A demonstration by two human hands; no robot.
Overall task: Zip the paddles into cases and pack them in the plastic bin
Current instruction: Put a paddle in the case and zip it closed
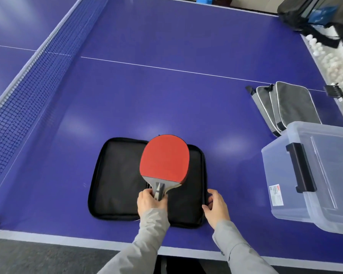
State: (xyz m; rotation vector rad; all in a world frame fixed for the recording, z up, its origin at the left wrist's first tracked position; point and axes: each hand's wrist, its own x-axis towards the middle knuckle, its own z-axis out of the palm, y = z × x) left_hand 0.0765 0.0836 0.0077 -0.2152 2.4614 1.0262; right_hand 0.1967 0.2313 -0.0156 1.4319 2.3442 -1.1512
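— Where is the paddle?
— A red paddle (pixel 164 158) is held over an open black case (pixel 119 175) at the worktop's (pixel 166 86) near edge. The left hand (pixel 150 200) grips its handle.
— And the right hand (pixel 216 208)?
— Its fingers curl round the case's right edge. A clear plastic bin (pixel 315 175) stands at the near right corner; three grey cases (pixel 291 103) lie beyond it.

bin (pixel 277 171) cut off rt, paddle handle (pixel 160 191) part-hidden

I get one wide head view, looking forward and down across the worktop (pixel 166 99) from its near edge, close above the case (pixel 117 175); net (pixel 24 95) left of it, bin (pixel 325 165) right.
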